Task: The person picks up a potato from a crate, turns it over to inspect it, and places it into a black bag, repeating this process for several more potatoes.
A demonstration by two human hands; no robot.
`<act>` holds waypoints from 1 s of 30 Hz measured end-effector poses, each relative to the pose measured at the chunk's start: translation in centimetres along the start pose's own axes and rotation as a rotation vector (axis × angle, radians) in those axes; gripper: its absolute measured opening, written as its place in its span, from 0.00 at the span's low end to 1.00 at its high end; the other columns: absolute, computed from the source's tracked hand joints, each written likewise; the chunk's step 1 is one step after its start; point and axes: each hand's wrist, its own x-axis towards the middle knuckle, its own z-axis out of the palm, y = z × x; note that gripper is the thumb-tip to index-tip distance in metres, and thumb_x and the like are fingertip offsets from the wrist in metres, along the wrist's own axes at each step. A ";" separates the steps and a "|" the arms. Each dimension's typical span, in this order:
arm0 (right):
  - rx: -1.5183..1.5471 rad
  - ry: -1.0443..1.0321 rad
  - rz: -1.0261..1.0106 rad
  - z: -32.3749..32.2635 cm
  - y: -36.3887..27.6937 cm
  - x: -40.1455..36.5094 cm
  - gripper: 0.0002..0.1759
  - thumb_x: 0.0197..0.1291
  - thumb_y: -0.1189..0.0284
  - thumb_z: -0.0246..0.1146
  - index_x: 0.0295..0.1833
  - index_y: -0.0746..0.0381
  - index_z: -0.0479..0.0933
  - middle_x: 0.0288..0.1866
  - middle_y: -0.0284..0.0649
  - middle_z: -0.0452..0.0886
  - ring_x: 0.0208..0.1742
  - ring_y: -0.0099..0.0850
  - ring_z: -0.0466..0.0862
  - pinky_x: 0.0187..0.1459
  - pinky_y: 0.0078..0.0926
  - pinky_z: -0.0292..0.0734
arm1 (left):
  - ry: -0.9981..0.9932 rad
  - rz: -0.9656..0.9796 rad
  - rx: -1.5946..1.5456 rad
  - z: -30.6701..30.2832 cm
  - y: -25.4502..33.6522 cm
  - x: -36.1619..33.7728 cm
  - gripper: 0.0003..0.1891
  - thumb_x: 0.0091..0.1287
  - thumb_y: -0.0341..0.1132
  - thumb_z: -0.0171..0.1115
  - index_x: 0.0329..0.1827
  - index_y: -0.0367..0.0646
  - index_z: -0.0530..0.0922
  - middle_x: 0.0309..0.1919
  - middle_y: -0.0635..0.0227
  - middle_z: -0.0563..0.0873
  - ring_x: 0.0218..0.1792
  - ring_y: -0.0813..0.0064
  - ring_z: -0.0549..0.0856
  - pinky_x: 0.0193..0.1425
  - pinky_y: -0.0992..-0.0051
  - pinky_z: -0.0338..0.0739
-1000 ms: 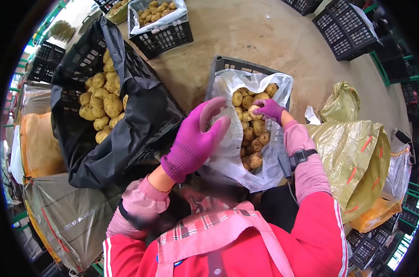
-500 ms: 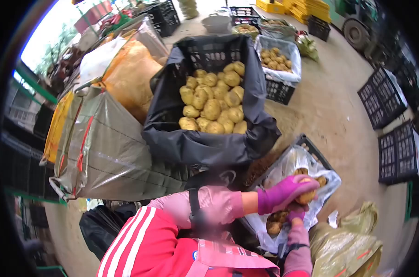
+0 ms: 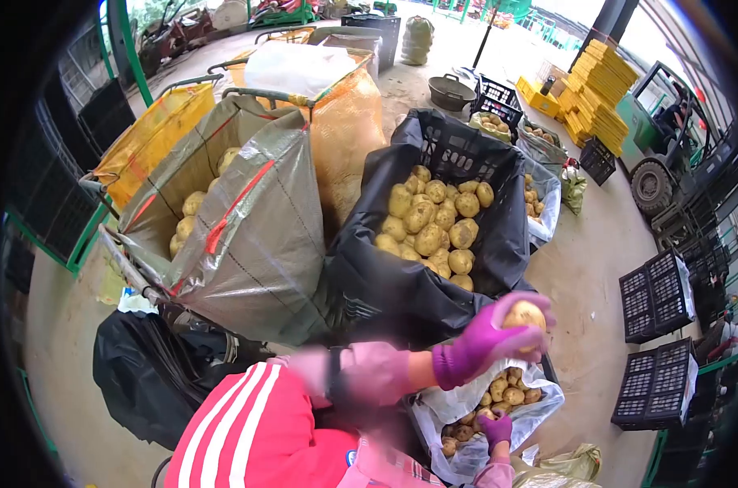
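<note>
My left hand, in a purple glove, is closed around a large potato, above the near edge of the black-lined crate. Below it, my right hand, also gloved, reaches into a crate with a clear plastic liner. Its fingers curl round a potato among other potatoes. Many potatoes lie in the crate with the black liner, beyond my left hand.
A grey woven sack holding potatoes stands at left, beside an orange sack. Black crates stand at right. Yellow stacked crates and a forklift are further back. A crumpled sack lies near my right arm.
My left hand has lifted a potato up out of the clear-lined crate, towards the black-lined one. My right hand remains in the clear-lined crate. The view has shifted left and up.
</note>
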 end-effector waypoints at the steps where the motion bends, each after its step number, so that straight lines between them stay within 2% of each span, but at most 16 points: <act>1: 0.212 -0.004 -0.011 -1.8 -3.4 -1.2 0.35 0.41 0.61 0.81 0.55 0.68 0.80 0.44 0.43 0.86 0.43 0.31 0.85 0.47 0.30 0.81 | 0.059 0.192 0.010 0.1 3.5 -1.5 0.25 0.72 0.39 0.61 0.69 0.43 0.67 0.59 0.59 0.78 0.50 0.67 0.85 0.55 0.67 0.84; 3: 0.428 -0.048 -0.082 -5.1 -8.7 -3.5 0.31 0.50 0.68 0.77 0.58 0.70 0.77 0.49 0.40 0.84 0.47 0.27 0.83 0.51 0.25 0.79 | 0.194 0.555 0.000 -1.4 10.1 -3.9 0.25 0.74 0.41 0.58 0.69 0.41 0.66 0.61 0.57 0.78 0.53 0.65 0.84 0.60 0.66 0.82; 6: 0.696 -0.088 -0.185 -7.7 -13.3 -5.4 0.31 0.55 0.71 0.73 0.64 0.71 0.74 0.54 0.40 0.81 0.52 0.29 0.82 0.56 0.26 0.77 | 0.357 1.084 -0.157 -4.7 18.6 -6.6 0.19 0.79 0.41 0.52 0.60 0.34 0.73 0.59 0.54 0.78 0.61 0.61 0.80 0.67 0.67 0.78; 8: 0.711 -0.090 -0.292 -8.5 -14.2 -5.3 0.30 0.58 0.74 0.69 0.65 0.72 0.72 0.58 0.42 0.80 0.57 0.30 0.80 0.62 0.28 0.74 | 0.446 1.027 -0.378 -5.8 21.7 -9.1 0.21 0.78 0.43 0.53 0.64 0.35 0.72 0.61 0.53 0.78 0.63 0.60 0.79 0.69 0.64 0.76; 9: 0.696 -0.045 -0.296 -9.4 -17.1 -7.1 0.29 0.60 0.74 0.66 0.66 0.72 0.72 0.59 0.43 0.79 0.59 0.31 0.80 0.62 0.28 0.74 | 0.359 0.880 -0.476 -7.2 21.5 -10.4 0.20 0.77 0.43 0.55 0.63 0.37 0.72 0.60 0.54 0.79 0.62 0.60 0.79 0.70 0.63 0.75; 11: 0.739 -0.009 -0.392 -11.1 -22.6 -11.0 0.31 0.60 0.68 0.66 0.67 0.72 0.71 0.59 0.43 0.79 0.59 0.32 0.79 0.62 0.29 0.74 | 0.315 0.719 -0.470 -6.2 17.8 -9.1 0.23 0.77 0.43 0.55 0.67 0.39 0.70 0.63 0.53 0.77 0.63 0.58 0.79 0.71 0.63 0.74; 12: 0.748 0.042 -0.445 -11.7 -24.7 -12.5 0.33 0.58 0.66 0.67 0.67 0.71 0.72 0.59 0.43 0.79 0.60 0.33 0.79 0.63 0.30 0.74 | 0.238 0.566 -0.260 -5.5 14.8 -8.7 0.26 0.78 0.45 0.52 0.73 0.39 0.66 0.67 0.52 0.76 0.65 0.58 0.79 0.71 0.62 0.74; 14: 0.774 0.112 -0.515 -13.3 -28.3 -16.0 0.34 0.56 0.66 0.69 0.67 0.70 0.72 0.59 0.42 0.79 0.61 0.33 0.79 0.64 0.31 0.72 | 0.152 0.039 0.062 -2.6 9.2 -8.4 0.29 0.80 0.47 0.46 0.76 0.37 0.62 0.70 0.51 0.72 0.66 0.58 0.77 0.69 0.62 0.75; 16: 0.928 0.121 -0.491 -13.4 -29.9 -18.3 0.40 0.47 0.74 0.76 0.67 0.69 0.71 0.60 0.41 0.79 0.61 0.31 0.79 0.65 0.30 0.72 | -0.006 -0.454 0.085 -3.6 2.7 -7.6 0.34 0.79 0.56 0.42 0.79 0.42 0.58 0.67 0.52 0.75 0.60 0.61 0.82 0.65 0.62 0.78; 18: 0.595 0.303 -0.645 -12.8 -29.6 -19.3 0.45 0.44 0.69 0.81 0.69 0.67 0.70 0.61 0.41 0.79 0.63 0.31 0.78 0.65 0.30 0.72 | -0.096 -0.757 0.156 -1.4 -0.2 -7.3 0.36 0.78 0.58 0.43 0.81 0.43 0.54 0.68 0.53 0.74 0.58 0.63 0.83 0.61 0.64 0.81; 20: 0.255 0.488 -0.708 -11.9 -29.2 -20.5 0.48 0.43 0.66 0.82 0.70 0.66 0.69 0.63 0.43 0.78 0.65 0.34 0.77 0.67 0.30 0.70 | -0.356 -0.471 0.656 -1.7 -3.9 -6.9 0.36 0.79 0.57 0.44 0.81 0.45 0.52 0.69 0.54 0.72 0.59 0.64 0.83 0.62 0.64 0.81; 22: 0.655 0.419 -0.654 -10.8 -28.5 -21.3 0.48 0.45 0.64 0.81 0.71 0.67 0.68 0.65 0.44 0.77 0.67 0.35 0.76 0.68 0.31 0.69 | -0.478 -0.291 0.875 -1.4 -5.6 -6.9 0.35 0.79 0.56 0.46 0.82 0.47 0.50 0.70 0.56 0.71 0.60 0.65 0.82 0.63 0.64 0.81; 23: 0.854 0.377 -0.628 -10.6 -28.1 -21.5 0.48 0.47 0.63 0.81 0.72 0.67 0.68 0.66 0.44 0.76 0.68 0.36 0.75 0.69 0.31 0.69 | -0.473 -0.283 0.862 -1.1 -6.0 -7.1 0.35 0.79 0.54 0.47 0.82 0.47 0.50 0.70 0.56 0.70 0.61 0.65 0.81 0.64 0.64 0.80; 26: 0.892 0.252 -0.491 -10.5 -26.7 -21.6 0.47 0.52 0.60 0.78 0.73 0.68 0.65 0.69 0.46 0.74 0.70 0.36 0.74 0.71 0.32 0.67 | -0.402 -0.398 0.495 0.0 -6.1 -8.4 0.35 0.79 0.51 0.51 0.82 0.47 0.51 0.70 0.57 0.70 0.62 0.66 0.80 0.66 0.64 0.79; 28: 0.932 0.214 -0.583 -10.3 -26.3 -21.7 0.44 0.59 0.58 0.74 0.74 0.68 0.63 0.69 0.46 0.73 0.70 0.35 0.74 0.71 0.32 0.67 | -0.314 -0.496 0.139 0.9 -5.6 -8.8 0.35 0.78 0.49 0.54 0.81 0.46 0.51 0.70 0.57 0.70 0.62 0.66 0.80 0.66 0.65 0.78; 30: 0.988 0.204 -0.617 -10.1 -26.6 -21.9 0.43 0.62 0.56 0.72 0.74 0.68 0.63 0.69 0.46 0.73 0.70 0.35 0.74 0.71 0.32 0.67 | -0.356 -0.466 0.255 1.3 -4.9 -8.8 0.36 0.77 0.49 0.56 0.81 0.45 0.53 0.70 0.58 0.71 0.64 0.67 0.78 0.65 0.66 0.78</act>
